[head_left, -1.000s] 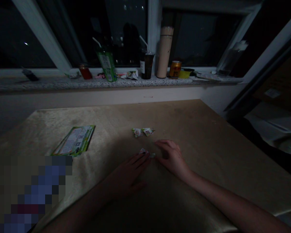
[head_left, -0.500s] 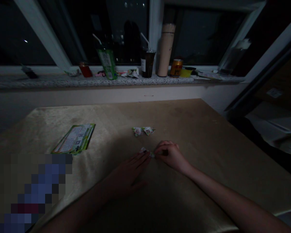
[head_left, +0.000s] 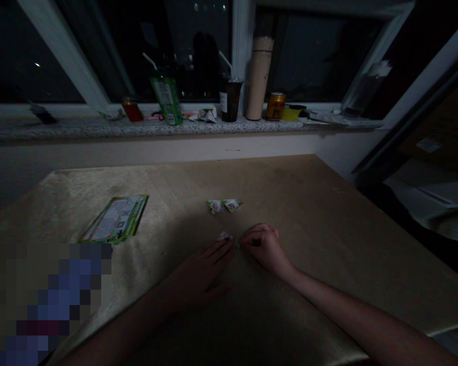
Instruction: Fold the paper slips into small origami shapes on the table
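A small folded paper piece (head_left: 226, 237) lies on the tan table (head_left: 313, 218) between my hands. My left hand (head_left: 202, 272) rests flat with its fingers stretched out, the fingertips pressing on the piece's near edge. My right hand (head_left: 262, 245) is curled, with thumb and fingers pinched on the right end of the same piece. Two more folded paper pieces (head_left: 224, 205), white with green and red print, sit side by side a little farther back.
A green printed leaflet (head_left: 116, 224) lies at the left of the table. The stone window sill (head_left: 61, 128) behind holds a green carton with a straw (head_left: 167, 99), a dark cup (head_left: 230, 100), a tall beige flask (head_left: 258, 76), a can (head_left: 275, 106) and a red jar (head_left: 129, 109).
My right hand went from open and flat beside the paper piece to pinched on its right end. My left hand stayed put.
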`<state>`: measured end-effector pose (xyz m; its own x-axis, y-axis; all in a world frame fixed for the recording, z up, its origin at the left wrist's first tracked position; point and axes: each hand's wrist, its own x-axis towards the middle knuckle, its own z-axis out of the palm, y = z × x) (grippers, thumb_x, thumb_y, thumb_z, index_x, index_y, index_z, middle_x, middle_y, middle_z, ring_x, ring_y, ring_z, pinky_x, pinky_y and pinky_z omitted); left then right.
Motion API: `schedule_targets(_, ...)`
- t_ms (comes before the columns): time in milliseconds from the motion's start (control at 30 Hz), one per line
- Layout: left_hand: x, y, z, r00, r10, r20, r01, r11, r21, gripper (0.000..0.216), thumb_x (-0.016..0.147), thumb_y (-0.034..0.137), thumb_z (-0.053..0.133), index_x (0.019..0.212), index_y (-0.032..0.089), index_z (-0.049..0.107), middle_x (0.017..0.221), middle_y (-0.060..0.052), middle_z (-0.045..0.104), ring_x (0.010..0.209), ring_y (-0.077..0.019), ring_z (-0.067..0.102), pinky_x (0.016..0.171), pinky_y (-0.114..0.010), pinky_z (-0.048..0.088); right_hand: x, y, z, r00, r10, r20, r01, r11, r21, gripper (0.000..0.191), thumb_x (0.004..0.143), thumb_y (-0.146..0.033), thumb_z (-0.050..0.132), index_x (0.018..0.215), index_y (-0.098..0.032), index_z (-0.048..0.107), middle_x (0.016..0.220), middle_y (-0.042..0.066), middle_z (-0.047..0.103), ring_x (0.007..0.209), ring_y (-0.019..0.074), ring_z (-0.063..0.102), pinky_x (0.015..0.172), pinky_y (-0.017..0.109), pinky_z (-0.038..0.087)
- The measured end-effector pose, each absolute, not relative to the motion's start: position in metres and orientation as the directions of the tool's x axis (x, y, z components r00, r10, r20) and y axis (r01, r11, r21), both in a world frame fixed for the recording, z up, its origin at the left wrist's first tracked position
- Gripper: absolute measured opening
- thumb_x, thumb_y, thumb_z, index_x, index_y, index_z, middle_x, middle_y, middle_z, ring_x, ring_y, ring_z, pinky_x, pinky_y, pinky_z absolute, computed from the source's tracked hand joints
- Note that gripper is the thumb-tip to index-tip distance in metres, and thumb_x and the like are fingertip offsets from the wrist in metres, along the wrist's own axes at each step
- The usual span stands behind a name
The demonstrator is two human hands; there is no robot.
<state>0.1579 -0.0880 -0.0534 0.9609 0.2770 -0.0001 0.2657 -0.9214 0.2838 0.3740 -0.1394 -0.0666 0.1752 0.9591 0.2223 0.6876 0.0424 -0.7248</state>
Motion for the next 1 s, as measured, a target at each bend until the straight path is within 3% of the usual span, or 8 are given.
schedule_targets(300,0.158,-0.088,-0.053,0.957,0.289,-0.009,0.278,-0.913,0.299,0.072,0.093,0.047,0.045,0.150,0.022,0.008,0.155,-0.008,0.016,0.141,-0.0266,0.017,0.112,-0.044,0.021,0.372,-0.145,-0.072,0.173,0.923,0.343,0.665,0.147,-0.732,0.016,0.070,-0.006,0.069,0.076,-0.022,0.072,0.074,0.001,0.073,0.071,0.0182,0.066,0.078,0.034,0.042)
schedule_targets(600,0.158,-0.088,-0.053,0.955,0.297,-0.023,0.289,-0.906,0.309,0.072,0.093,0.046,0.046,0.150,0.020,0.011,0.155,-0.009,0.017,0.141,-0.0264,0.015,0.113,-0.042,0.020,0.368,-0.151,-0.073,0.102,0.920,0.377,0.677,0.214,-0.704,0.015,0.075,-0.008,0.065,0.078,-0.021,0.072,0.072,0.002,0.071,0.068,0.0170,0.065,0.066,0.027,0.050)
schedule_targets(800,0.159,-0.089,-0.049,0.955,0.296,-0.027,0.290,-0.912,0.291,0.069,0.093,0.045,0.045,0.150,0.019,0.014,0.155,-0.010,0.019,0.141,-0.0257,0.017,0.113,-0.042,0.020,0.368,-0.152,-0.078,0.175,0.925,0.337,0.467,0.223,-0.856,0.018,0.076,-0.014,0.059,0.090,-0.019,0.069,0.094,0.006,0.073,0.078,0.0186,0.070,0.070,0.029,0.057)
schedule_targets(1000,0.161,-0.090,-0.046,0.952,0.303,-0.038,0.300,-0.908,0.293,0.072,0.091,0.048,0.047,0.149,0.017,0.018,0.154,-0.011,0.021,0.141,-0.0264,0.018,0.113,-0.042,0.021,0.368,-0.153,-0.077,0.174,0.954,0.245,0.394,0.161,-0.905,0.015,0.077,-0.016,0.058,0.089,-0.019,0.068,0.086,0.004,0.074,0.078,0.0204,0.072,0.068,0.029,0.059)
